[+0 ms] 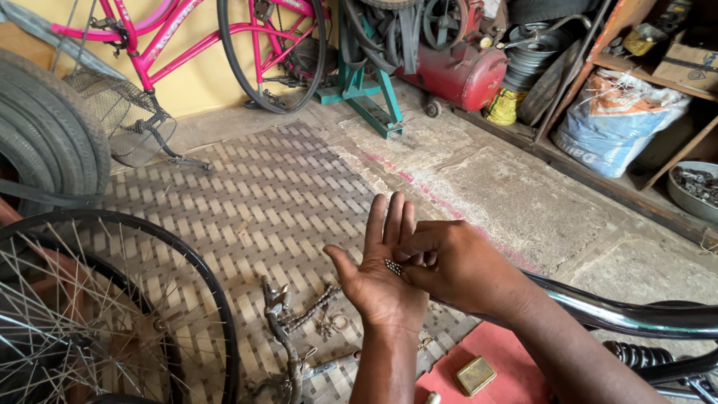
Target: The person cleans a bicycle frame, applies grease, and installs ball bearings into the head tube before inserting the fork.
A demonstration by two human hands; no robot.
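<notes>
My left hand (380,265) is held palm up over a woven mat (247,194), fingers straight and together. A small cluster of steel bearing balls (393,266) rests in the palm. My right hand (458,265) comes in from the right, its fingertips pinched at the balls and touching the left palm. Below the hands, a short bicycle chain and metal parts (299,322) lie on the mat.
A spoked bicycle wheel (105,314) lies at the lower left, with stacked tyres (45,127) behind it. A pink bicycle (187,37) stands at the back, a red compressor tank (460,71) beside it. A small brass tin (476,375) sits on a red board. A chrome bar (621,314) crosses on the right.
</notes>
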